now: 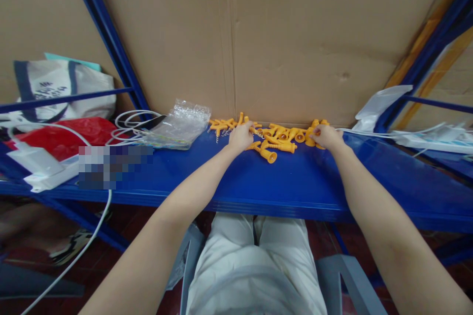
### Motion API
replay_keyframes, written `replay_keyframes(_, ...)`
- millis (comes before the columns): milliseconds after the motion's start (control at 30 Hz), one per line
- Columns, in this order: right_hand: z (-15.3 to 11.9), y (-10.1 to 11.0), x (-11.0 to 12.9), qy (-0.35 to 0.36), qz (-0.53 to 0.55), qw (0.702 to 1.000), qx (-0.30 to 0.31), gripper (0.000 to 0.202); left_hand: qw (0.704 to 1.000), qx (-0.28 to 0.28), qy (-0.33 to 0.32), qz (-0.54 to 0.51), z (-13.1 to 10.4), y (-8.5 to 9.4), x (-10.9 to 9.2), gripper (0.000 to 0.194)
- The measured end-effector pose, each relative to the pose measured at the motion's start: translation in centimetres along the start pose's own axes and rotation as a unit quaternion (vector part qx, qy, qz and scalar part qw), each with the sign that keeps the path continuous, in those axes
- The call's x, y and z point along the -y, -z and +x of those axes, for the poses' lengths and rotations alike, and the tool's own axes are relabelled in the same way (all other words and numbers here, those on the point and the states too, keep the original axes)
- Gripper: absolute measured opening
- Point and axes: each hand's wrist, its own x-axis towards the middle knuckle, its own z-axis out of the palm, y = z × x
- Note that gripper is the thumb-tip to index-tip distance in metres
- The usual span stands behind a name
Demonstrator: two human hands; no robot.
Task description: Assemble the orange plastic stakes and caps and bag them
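Note:
My left hand (241,137) is closed at the pile of yellow corkscrew handles (220,125) with metal spirals. One handle and spiral (256,132) stick out at its fingertips, partly hidden by the hand. My right hand (327,137) has its fingers closed on a yellow plastic corkscrew body (310,139) at the right end of a row. Between my hands lie several hollow yellow corkscrew bodies (283,134), some with round open ends facing me. Closer to me, a yellow piece with a flared end (271,156) lies beside another ribbed body (287,146).
Behind the blue shelf table (273,182) stands a cardboard wall (288,44). A clear plastic bag (181,125), white cables (129,125), a red bag (74,130) and a power strip (55,172) are at the left. At the right are another power strip (436,140) and white plastic (380,106).

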Motion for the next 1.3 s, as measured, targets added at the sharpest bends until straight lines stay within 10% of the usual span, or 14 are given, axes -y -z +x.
replay_keyframes(367, -1.6, 1.3, 3.3, 0.086, 0.040, 0.992, -0.078, 0.025, 0.996, -0.031, -0.064, 0.059, 2.7, 0.8, 1.1, 0.048)
replay_keyframes(800, -4.2, 0.7, 7.6, 0.184, 0.000, 0.978, 0.102, 0.038, 0.977, 0.065, -0.060, 0.195, 7.4, -0.9, 1.8, 0.045)
replay_keyframes(1300, -3.9, 0.9, 7.4, 0.179, -0.013, 0.976, 0.126, 0.035, 0.975, 0.103, -0.036, 0.195, 9.6, -3.4, 3.2, 0.049)
